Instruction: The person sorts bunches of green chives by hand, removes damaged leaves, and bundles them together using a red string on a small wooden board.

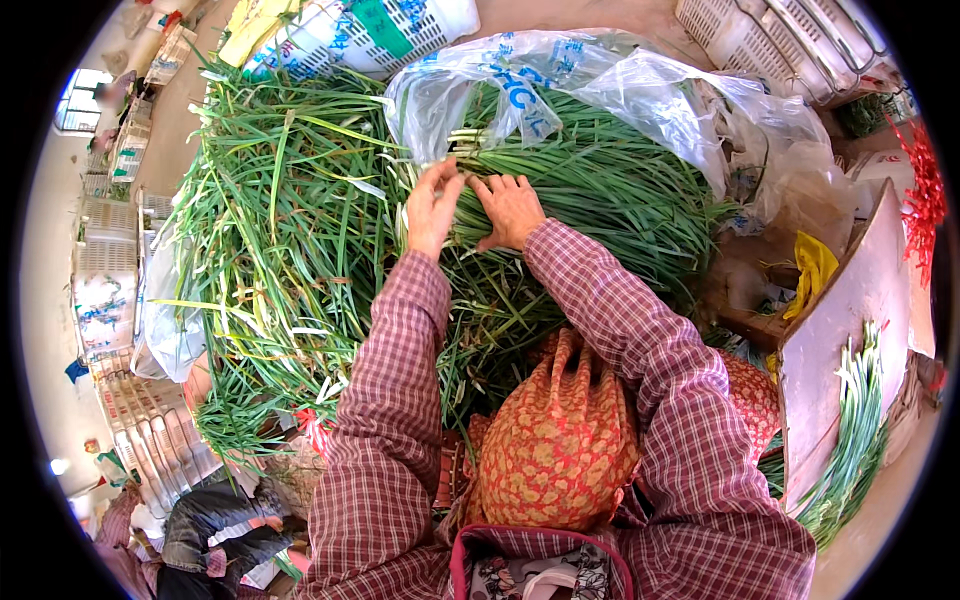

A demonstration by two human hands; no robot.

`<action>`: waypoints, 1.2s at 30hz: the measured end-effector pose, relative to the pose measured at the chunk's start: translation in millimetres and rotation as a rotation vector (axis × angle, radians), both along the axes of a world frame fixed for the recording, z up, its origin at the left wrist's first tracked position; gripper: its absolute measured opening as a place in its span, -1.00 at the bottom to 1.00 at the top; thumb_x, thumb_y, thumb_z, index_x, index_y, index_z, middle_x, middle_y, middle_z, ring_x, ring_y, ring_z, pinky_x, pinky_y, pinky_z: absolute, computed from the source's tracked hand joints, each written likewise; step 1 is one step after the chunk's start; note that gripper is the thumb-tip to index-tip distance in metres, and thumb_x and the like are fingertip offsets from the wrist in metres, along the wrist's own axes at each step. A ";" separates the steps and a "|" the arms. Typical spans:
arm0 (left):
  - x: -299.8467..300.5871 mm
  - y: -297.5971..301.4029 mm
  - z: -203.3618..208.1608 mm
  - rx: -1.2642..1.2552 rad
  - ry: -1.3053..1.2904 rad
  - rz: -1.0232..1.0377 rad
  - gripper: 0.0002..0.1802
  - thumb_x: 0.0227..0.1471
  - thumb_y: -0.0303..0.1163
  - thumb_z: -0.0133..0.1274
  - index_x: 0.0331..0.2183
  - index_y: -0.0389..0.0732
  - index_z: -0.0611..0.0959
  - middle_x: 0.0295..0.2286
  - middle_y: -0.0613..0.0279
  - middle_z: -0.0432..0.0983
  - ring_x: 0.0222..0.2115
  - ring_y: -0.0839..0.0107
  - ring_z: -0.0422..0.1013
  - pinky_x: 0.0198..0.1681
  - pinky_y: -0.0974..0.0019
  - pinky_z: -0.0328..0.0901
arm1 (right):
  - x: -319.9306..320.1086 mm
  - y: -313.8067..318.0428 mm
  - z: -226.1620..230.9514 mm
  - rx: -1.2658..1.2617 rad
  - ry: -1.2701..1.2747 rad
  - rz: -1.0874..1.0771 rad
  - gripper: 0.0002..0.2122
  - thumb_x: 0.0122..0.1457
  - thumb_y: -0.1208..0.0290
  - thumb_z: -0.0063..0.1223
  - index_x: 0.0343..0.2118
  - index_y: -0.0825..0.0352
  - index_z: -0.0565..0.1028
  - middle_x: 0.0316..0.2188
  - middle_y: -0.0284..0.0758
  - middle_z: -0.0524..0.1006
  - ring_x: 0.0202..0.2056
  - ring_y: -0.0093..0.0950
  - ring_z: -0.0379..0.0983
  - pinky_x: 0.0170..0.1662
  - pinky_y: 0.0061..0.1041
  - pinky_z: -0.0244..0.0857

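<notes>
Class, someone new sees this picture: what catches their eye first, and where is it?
Probably the mass of green leafy stalks filling the upper middle and left, with the left hand and right hand close together there. Next, the orange-red flowered cloth at lower centre and the bright red strips near the right edge stand out.

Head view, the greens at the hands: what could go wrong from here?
1. The clear plastic drapes over part of the aligned greens, so it might snag if they are shifted.
2. Tangled greens lie to the left of the left hand, so loose strands could mix into the aligned ones by the right hand.
</notes>
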State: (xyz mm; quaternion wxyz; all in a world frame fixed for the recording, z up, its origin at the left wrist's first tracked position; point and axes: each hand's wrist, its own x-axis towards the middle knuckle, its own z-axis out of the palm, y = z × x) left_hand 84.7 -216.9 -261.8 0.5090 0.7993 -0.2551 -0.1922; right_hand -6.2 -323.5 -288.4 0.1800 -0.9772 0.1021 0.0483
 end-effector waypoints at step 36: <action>-100.0 -5.6 19.7 -0.080 -0.130 -0.229 -0.08 -0.35 -0.05 0.21 0.01 -0.33 0.23 0.00 -0.01 0.15 0.04 0.21 0.09 0.10 0.17 -0.03 | -102.5 -77.7 38.0 1.132 -0.459 -0.278 -0.32 -0.26 0.46 0.26 0.01 0.38 0.21 -0.16 -0.32 0.40 -0.13 -0.57 0.28 0.00 -0.55 0.11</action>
